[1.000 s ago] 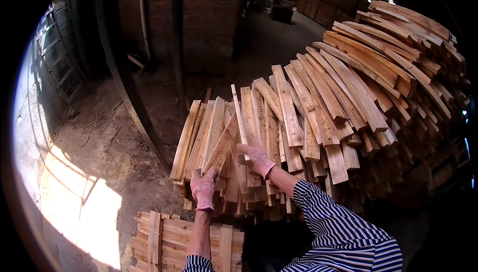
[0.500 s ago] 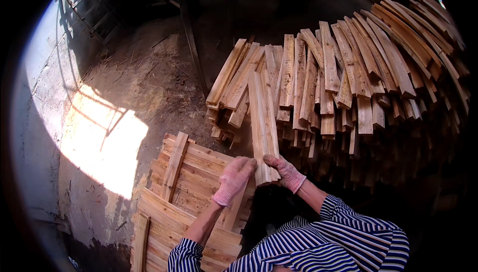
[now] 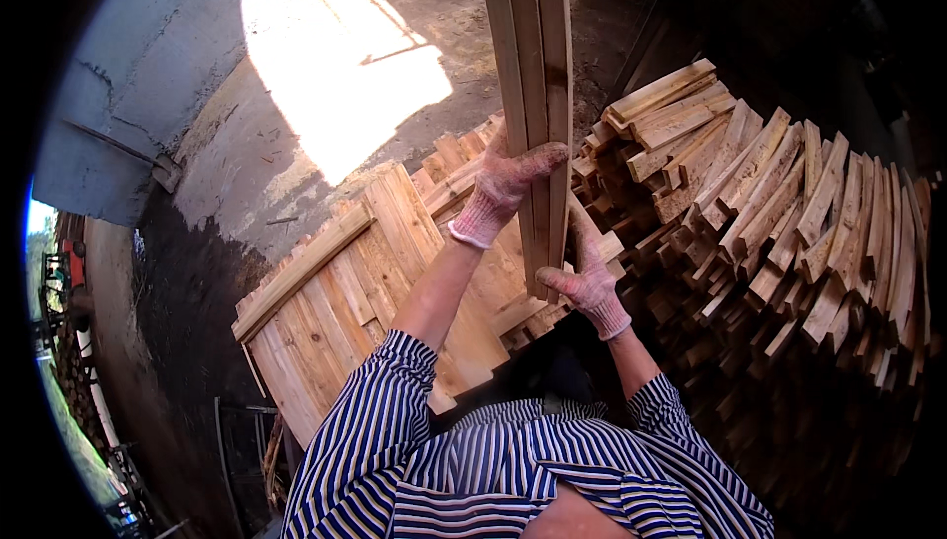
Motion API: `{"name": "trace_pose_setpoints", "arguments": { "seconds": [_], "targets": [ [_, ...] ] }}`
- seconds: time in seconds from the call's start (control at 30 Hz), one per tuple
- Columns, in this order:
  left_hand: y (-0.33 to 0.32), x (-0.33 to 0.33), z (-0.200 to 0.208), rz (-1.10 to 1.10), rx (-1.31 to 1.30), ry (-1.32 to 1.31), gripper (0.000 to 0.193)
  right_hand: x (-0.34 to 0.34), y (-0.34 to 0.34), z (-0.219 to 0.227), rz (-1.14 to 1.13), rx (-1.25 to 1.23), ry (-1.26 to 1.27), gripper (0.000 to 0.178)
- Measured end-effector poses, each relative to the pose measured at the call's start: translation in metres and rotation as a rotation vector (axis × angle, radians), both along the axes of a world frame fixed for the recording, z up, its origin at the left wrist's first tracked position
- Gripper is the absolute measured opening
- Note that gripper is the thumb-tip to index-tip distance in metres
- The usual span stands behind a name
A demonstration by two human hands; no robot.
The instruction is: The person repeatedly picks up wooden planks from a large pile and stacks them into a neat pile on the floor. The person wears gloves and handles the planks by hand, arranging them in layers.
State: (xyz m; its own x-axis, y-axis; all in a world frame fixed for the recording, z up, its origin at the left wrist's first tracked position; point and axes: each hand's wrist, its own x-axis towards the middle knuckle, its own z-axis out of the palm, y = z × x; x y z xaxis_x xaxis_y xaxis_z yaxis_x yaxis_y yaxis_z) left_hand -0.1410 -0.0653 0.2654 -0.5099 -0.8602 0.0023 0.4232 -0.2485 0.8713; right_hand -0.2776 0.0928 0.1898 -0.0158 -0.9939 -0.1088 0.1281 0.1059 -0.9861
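A bundle of several narrow wooden boards [image 3: 531, 56] stands lengthwise in front of me, held in both gloved hands. My left hand [image 3: 508, 179] is wrapped round the middle of the boards, its thumb across their face. Lower down, my right hand [image 3: 587, 287] grips the near end from the right side. Both gloves are pinkish knit with soiled fingers. Beneath and to the left of the boards lies a stack of wooden planks [image 3: 340, 287], with a crosswise batten [image 3: 306, 273] on top. Part of that stack is hidden behind my arms and the held boards.
A large heap of loose wooden boards [image 3: 789, 214] rises on the right. At the left stands a grey concrete wall [image 3: 158, 75]. Bright sunlight falls on the floor [image 3: 340, 66] beyond the planks. A dark metal frame [image 3: 237, 450] is at the lower left.
My view has swung left, toward the plank stack. The boards have come away from the heap and are raised over the stack, and my left hand has moved up to their middle.
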Motion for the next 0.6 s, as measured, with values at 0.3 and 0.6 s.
{"name": "trace_pose_setpoints", "arguments": {
  "seconds": [0.3, 0.6],
  "targets": [
    [-0.032, 0.060, -0.074, 0.001, -0.063, -0.112, 0.049, 0.028, -0.123, -0.030, 0.179, -0.001, 0.373, 0.104],
    [0.027, 0.137, -0.119, 0.362, 0.449, 0.272, 0.058, 0.061, -0.056, -0.044, 0.056, -0.086, 0.173, 0.078]
  ]
}}
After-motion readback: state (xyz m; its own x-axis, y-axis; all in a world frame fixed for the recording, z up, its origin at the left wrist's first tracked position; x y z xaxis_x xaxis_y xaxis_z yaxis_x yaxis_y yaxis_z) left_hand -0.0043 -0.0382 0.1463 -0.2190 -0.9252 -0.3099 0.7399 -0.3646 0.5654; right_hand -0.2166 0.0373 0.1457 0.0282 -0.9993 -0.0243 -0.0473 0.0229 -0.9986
